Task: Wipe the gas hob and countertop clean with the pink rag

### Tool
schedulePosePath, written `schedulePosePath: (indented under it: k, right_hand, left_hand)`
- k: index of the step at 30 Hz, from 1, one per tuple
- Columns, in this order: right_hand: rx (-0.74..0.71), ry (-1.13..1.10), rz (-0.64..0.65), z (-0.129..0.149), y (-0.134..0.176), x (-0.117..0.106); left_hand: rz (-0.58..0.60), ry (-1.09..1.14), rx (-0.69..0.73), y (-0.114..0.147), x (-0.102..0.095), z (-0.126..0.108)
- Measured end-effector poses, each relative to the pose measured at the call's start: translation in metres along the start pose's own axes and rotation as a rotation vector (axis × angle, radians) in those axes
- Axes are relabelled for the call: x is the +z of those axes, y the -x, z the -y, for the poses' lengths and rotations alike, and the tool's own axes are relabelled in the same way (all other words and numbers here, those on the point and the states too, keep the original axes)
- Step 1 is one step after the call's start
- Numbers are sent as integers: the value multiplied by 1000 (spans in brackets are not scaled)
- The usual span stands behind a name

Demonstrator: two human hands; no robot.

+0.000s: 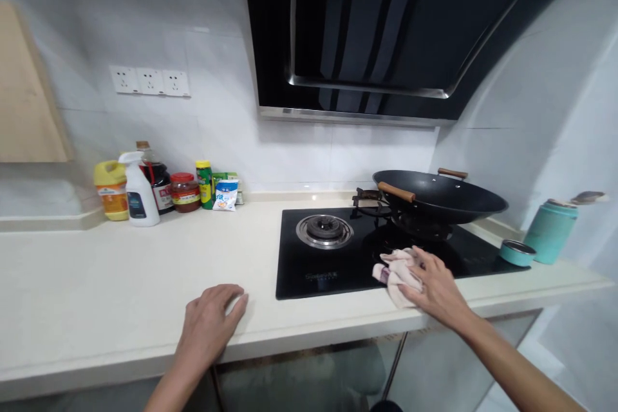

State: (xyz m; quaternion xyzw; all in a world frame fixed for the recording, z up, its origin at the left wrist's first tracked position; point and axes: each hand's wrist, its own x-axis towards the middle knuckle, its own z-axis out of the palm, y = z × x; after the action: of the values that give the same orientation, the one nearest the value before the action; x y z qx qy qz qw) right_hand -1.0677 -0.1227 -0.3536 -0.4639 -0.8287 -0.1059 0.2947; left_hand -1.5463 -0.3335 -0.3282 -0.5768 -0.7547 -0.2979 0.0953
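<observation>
My right hand (437, 286) grips a crumpled pale cloth (402, 273) against the front edge of the black gas cooktop (333, 270), with part of the cloth hanging onto the counter. To the left of the cooktop, my left hand (210, 318) rests on the white countertop (120, 283), holding nothing, its thumb apart from loosely bent fingers. Behind my right hand, a black wok (439, 196) with wooden handles sits over the right burner. The left burner (325, 230) is uncovered, and a pan support (369, 201) lies behind it.
Along the back left stand a yellow jug (112, 193), white spray bottle (141, 196), dark sauce bottle (159, 183), red-lidded jar (185, 193), green container (205, 185) and white-blue packet (226, 196). A teal canister (551, 232) and teal lid (517, 253) stand right. The range hood (362, 32) overhangs the cooktop.
</observation>
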Motion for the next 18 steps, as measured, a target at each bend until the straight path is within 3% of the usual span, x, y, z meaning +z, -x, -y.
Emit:
schedulePosePath:
  k: [6, 10, 14, 18]
  right_hand:
    - [360, 68, 180, -90, -6, -14]
    - [548, 181, 159, -109, -8, -22]
    - [446, 208, 116, -74, -1, -18]
    - [192, 33, 73, 15, 4, -15]
  left_hand:
    - [2, -40, 23, 0, 3, 3]
    - [0, -73, 30, -1, 4, 0]
    - [11, -123, 14, -3, 3, -9]
    - [31, -141, 9, -4, 0, -14]
